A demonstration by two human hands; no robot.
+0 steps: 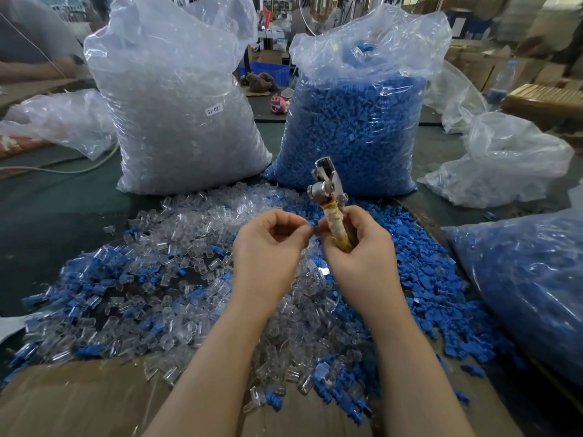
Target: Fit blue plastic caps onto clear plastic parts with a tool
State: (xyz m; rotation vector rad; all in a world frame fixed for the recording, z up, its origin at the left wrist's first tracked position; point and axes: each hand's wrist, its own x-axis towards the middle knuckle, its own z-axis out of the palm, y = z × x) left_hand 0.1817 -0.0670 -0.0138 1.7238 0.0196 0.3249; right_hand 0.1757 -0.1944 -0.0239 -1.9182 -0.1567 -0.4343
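My right hand (359,247) grips a plier-like metal tool (328,187) by its tape-wrapped handles, jaws pointing up and away. My left hand (268,247) is curled beside it and pinches a small blue cap (313,228) at its fingertips, close to the tool's handle. Whether a clear part is also in the left hand is hidden. Below both hands lies a heap of loose clear plastic parts (189,234). A heap of loose blue caps (422,272) spreads to the right. Assembled blue-and-clear pieces (91,279) lie at the left.
A tall bag of clear parts (176,115) and a tall bag of blue caps (356,121) stand behind the heaps. More plastic bags (520,279) crowd the right side. Cardboard (79,402) covers the near table edge. Another person's arm (34,69) shows far left.
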